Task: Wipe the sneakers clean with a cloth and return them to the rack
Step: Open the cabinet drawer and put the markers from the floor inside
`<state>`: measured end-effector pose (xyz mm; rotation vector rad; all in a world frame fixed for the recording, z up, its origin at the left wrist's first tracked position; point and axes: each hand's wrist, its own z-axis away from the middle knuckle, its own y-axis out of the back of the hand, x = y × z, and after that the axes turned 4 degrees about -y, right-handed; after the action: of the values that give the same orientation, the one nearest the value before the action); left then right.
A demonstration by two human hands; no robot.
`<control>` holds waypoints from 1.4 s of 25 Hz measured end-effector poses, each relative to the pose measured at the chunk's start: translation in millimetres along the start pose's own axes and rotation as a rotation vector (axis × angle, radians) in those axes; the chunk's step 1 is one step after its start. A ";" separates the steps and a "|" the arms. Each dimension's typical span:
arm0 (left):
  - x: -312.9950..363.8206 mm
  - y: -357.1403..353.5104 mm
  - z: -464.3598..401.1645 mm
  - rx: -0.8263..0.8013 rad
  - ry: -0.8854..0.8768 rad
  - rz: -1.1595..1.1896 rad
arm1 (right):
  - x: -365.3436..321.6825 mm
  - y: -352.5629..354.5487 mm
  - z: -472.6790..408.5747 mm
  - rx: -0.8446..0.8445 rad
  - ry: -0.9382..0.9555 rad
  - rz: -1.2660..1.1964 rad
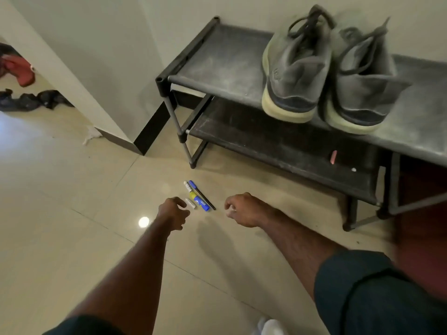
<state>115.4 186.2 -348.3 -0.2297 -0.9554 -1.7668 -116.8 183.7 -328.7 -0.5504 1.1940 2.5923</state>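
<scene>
Sneakers are out of reach of both hands. The left hand (173, 212) hangs over the tiled floor (72, 189) with fingers loosely curled, holding nothing; the right hand (243, 210) is likewise loosely curled and empty. Between them on the floor lie a blue pen (202, 195), a blue-and-yellow marker (199, 201) and two small white sticks (189, 195). Beyond stands the black shoe rack (217, 56) against the wall. The pair of grey sneakers (326, 76) sits on its dusty top shelf, heels at the front edge, touching side by side. On the lower shelf lies a small pink object (333, 157).
</scene>
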 end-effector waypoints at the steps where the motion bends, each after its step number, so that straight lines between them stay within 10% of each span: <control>1: -7.4 -4.5 -10.8 0.010 0.011 0.026 | -1.3 -7.5 -19.0 -0.021 0.025 0.048; 15: -56.9 -48.8 -60.9 0.088 -0.332 -0.445 | -32.5 -98.5 -99.3 0.328 0.310 0.338; 28: -44.4 -74.1 -64.4 0.314 -0.123 -0.499 | -41.8 -83.3 -104.1 0.329 -0.232 -0.438; 35: -64.8 -75.9 -65.5 0.364 -0.016 0.077 | -37.5 -92.7 -108.0 0.332 0.057 -0.087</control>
<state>95.4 195.3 -465.6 -0.0468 -1.2422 -1.4924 -23.9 158.1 -439.9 -0.5910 1.5405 2.2538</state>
